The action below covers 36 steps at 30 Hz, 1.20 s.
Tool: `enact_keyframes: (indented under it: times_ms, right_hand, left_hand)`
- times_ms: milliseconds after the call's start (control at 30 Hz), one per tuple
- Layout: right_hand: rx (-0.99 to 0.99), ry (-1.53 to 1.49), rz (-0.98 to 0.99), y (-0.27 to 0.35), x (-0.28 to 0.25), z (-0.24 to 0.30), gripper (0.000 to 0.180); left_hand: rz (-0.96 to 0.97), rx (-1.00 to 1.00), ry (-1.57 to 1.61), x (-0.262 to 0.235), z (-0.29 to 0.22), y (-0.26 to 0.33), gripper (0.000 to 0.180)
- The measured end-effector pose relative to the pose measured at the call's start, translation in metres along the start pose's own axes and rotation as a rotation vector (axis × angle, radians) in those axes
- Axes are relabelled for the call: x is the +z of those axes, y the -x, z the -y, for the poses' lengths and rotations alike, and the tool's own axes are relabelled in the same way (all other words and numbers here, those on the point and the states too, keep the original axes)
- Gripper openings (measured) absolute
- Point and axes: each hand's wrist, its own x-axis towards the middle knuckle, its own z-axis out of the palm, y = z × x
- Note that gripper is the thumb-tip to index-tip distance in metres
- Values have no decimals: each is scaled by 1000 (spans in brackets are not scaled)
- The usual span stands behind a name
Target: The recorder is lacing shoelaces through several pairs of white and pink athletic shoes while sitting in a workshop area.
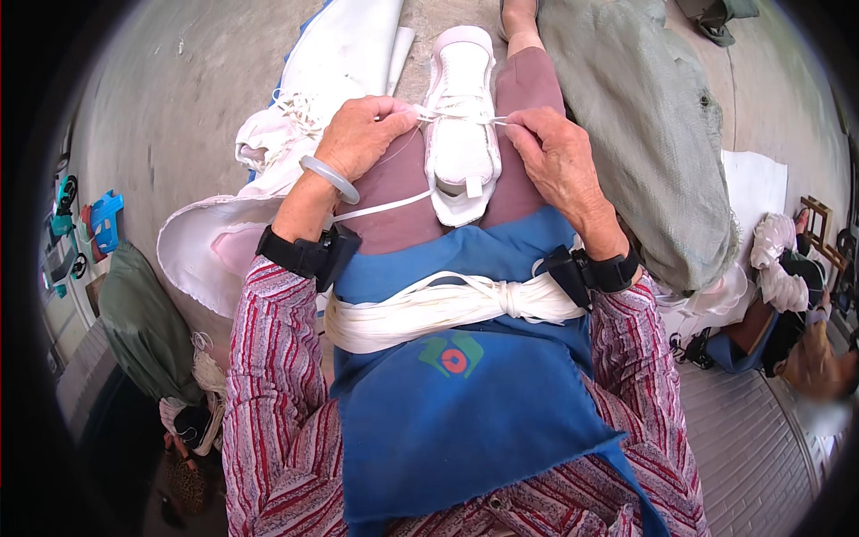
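A white shoe upper (pixel 461 148) lies lengthwise between my thighs, its padded opening toward me. Across it runs a white shoelace (pixel 456 116). At the shoe's left side my left hand (pixel 362 134) pinches one part of the lace between thumb and forefinger. On the other side my right hand (pixel 553 157) pinches the opposite part, so the lace stretches between both hands. One lace length (pixel 385 206) trails from the shoe over my left thigh. A tied bundle of white laces (pixel 429 313) rests across my lap on a blue apron (pixel 447 421).
White shoe pieces (pixel 215 242) and white sheet material (pixel 344 45) lie at my left. A grey-green sack (pixel 635 134) stands close on my right. Other people sit farther off, one at the right edge (pixel 805 331). Grey concrete floor (pixel 197 116) spreads ahead.
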Motion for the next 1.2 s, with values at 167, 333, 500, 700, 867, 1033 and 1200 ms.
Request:
enact_keyframes:
  times_ms: [167, 333, 500, 700, 867, 1033, 1200]
  right_hand:
    - [-6, -50, -10, -6, 1, -6, 15]
    - [-25, -52, 43, -3, 2, -7, 16]
    - [-4, -52, 40, -7, 3, -3, 17]
    - [-15, -88, 172, -15, 0, -7, 19]
    - [-20, -11, 214, -21, 1, 0, 20]
    - [33, -63, 72, -12, 8, 3, 22]
    - [-16, 99, -19, 8, 7, 16, 34]
  left_hand:
    - [-17, 44, -117, 0, -1, 0, 29]
    - [-13, 90, -190, -2, -7, -1, 29]
    - [-9, 122, -215, -2, -13, -2, 27]
    - [72, 181, -234, 1, -8, -8, 25]
    - [-102, 329, -481, 4, -16, -1, 26]
    - [-251, 397, -741, 18, -27, 31, 33]
    - [-375, 522, -943, 34, -14, 36, 47]
